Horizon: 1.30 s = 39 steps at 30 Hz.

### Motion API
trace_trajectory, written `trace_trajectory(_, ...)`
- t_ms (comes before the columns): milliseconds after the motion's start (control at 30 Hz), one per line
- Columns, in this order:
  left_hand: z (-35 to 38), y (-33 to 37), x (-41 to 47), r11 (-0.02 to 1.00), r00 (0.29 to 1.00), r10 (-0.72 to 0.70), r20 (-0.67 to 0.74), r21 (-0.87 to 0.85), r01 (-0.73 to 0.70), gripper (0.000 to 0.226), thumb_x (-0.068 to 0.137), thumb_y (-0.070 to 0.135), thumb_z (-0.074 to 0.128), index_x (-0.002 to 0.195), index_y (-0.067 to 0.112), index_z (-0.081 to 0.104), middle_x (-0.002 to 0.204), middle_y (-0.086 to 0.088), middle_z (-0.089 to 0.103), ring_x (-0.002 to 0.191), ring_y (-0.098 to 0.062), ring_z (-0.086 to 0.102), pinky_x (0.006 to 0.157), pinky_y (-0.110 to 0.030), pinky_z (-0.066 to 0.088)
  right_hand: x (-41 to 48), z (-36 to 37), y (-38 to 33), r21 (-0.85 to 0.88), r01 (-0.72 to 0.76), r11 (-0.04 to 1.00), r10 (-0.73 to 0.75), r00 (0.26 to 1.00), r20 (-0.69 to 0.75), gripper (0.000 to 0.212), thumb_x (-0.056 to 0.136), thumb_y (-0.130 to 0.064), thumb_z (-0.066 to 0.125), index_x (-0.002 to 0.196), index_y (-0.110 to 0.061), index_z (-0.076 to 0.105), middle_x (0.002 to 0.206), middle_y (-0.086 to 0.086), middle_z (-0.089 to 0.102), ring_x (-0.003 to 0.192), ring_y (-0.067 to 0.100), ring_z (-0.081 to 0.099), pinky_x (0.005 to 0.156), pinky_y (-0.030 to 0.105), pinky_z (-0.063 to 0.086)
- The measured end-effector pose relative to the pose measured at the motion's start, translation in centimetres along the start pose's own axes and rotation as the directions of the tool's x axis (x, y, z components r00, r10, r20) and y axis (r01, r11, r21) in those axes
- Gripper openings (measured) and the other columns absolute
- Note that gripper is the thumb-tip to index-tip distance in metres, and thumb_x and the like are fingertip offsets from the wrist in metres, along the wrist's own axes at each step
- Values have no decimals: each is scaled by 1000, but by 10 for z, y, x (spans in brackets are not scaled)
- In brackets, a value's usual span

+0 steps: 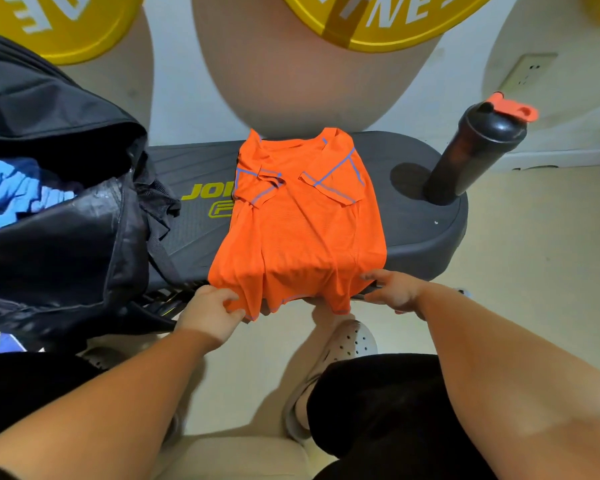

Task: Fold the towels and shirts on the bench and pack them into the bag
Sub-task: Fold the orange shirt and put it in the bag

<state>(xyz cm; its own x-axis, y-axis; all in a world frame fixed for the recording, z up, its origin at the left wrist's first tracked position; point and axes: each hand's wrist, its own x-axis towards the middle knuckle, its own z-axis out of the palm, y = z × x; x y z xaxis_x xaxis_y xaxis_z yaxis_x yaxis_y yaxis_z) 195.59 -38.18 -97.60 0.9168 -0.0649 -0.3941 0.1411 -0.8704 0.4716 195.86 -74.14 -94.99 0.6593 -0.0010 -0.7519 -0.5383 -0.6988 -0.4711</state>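
Two bare forearms reach in from the bottom of the view, and both hands are on the near hem of the orange shirt (298, 230). Left hand (210, 313) first: thumb and curled fingers pinch the hem's left corner, bunching the cloth a little. Over on the other side, the right hand (394, 291) has its thumb on top of the hem's right corner and its fingers tucked beneath, so it holds the cloth as well.

That shirt lies flat in the middle of the dark grey tabletop (426, 220), collar at the far side, both short sleeves folded in across the chest with blue seams showing, and the hem drooping over the near edge. It covers part of the yellow lettering printed on the surface.

Just to the left, touching the shirt's end of the tabletop, sits the black bag (66, 254), mouth gaping open, with blue fabric (14, 195) crumpled inside. At the right end stands a black shaker bottle (475, 154) with its orange lid (513, 107) flipped up, well apart from the shirt.

Below the hem, a white clog (354, 341) rests on the pale floor (534, 244). Behind it all, yellow discs (378, 22) hang on the wall, and a wall socket (530, 71) shows at upper right.
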Motion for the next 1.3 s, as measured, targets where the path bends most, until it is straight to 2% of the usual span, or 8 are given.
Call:
trace_trajectory(167,1,-8,8,983,997,-58,-43,-175,49,41,83,21,77,122,16,68,120,-7,55,107,-18,54,92,-22,36,7,-1,0,34,-12,999,11,999,45,61,95,-25,62,150,-33,36,155,0,38,133,26,42,102,43,40)
trace_trajectory(333,11,-10,6,931,996,-78,46,-354,89,49,86,13,75,132,11,60,133,-2,50,110,-27,59,95,-33,47,13,5,5,105,-62,993,52,993,103,67,91,-32,65,149,-42,34,155,-4,39,135,25,41,93,40,42)
trace_trajectory(600,14,-5,4,880,975,-159,152,-425,210,63,85,7,75,143,7,49,129,-20,61,113,-26,61,88,-27,43,9,1,4,82,-11,997,11,1000,-3,51,95,-27,60,145,-25,49,144,1,53,117,19,57,82,29,46)
trace_trajectory(767,11,-6,6,907,975,-209,-80,-387,163,31,77,14,82,107,11,76,96,-9,73,94,-22,68,88,-33,51,-5,-6,4,163,73,984,-26,962,-272,23,85,-27,76,105,-15,77,109,-2,72,93,12,65,79,24,48)
trace_trajectory(900,4,4,5,862,958,-244,-150,-486,143,11,75,5,79,79,15,73,78,-7,70,77,-23,66,69,-27,50,-17,-14,4,225,57,973,69,855,-514,3,75,-7,77,73,-8,76,78,7,73,80,27,69,71,38,58)
trace_trajectory(1067,7,2,3,785,983,-106,153,-594,177,20,83,-2,67,77,17,72,79,-12,60,68,-21,55,69,-33,48,-31,-12,-4,294,82,952,58,898,-437,20,86,4,53,97,-2,70,87,10,67,68,19,62,45,17,47)
trace_trajectory(1200,7,7,0,779,957,-42,288,-590,211,28,91,-2,55,85,17,75,67,-5,58,68,-19,56,76,-38,51,-41,-12,-15,259,22,966,61,950,-306,38,91,9,41,98,-5,75,97,2,64,80,20,61,52,19,47)
trace_trajectory(1300,3,12,-5,813,935,-21,354,-538,223,29,96,1,49,98,17,73,73,0,69,59,-3,63,61,-20,48,-42,-9,-16,231,-39,972,87,976,-199,39,91,9,42,92,-7,77,102,3,66,89,21,63,63,22,51)
